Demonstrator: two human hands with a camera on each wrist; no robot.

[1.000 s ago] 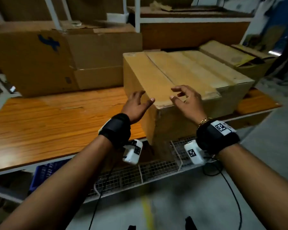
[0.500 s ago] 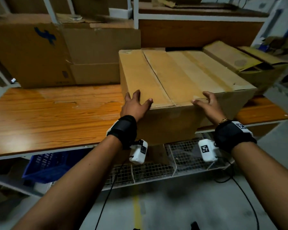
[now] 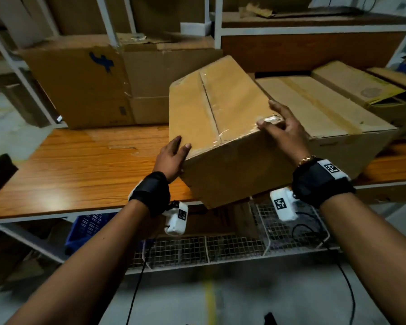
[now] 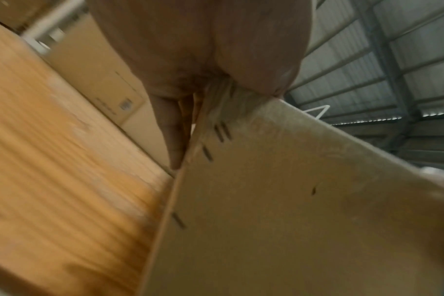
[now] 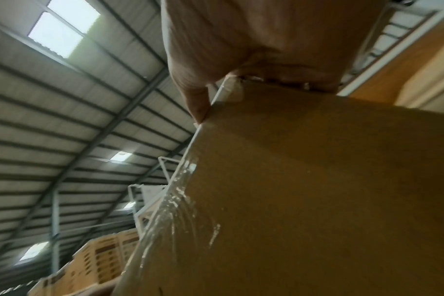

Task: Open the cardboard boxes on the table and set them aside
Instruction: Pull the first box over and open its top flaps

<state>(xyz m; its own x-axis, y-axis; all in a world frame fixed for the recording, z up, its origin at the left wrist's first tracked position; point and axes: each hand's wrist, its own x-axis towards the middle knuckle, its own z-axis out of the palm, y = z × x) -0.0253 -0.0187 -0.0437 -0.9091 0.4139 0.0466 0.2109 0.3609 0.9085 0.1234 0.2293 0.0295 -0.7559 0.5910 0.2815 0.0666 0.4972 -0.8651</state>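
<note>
Between both hands, tilted taped box point(image 3: 220, 127)

Matt brown cardboard box point(image 3: 220, 127) with glossy clear tape, varnished wood-grain table point(image 3: 80, 170) with sheen, wire-mesh metal shelf point(image 3: 220, 249)

left arm: bare, no sleeve
left wrist: wide black strap point(image 3: 150, 192)
left cam: white block point(image 3: 176, 218) under the strap, small black square code on it, thin black cable point(image 3: 136, 285) hung from it
right arm: bare, no sleeve
right wrist: wide black strap point(image 3: 320, 182), white tag with black code point(image 3: 332, 168) on top, gold bracelet point(image 3: 305, 158) just beyond it
right cam: white block point(image 3: 283, 204), black code, black cable point(image 3: 346, 285) trailed down
</note>
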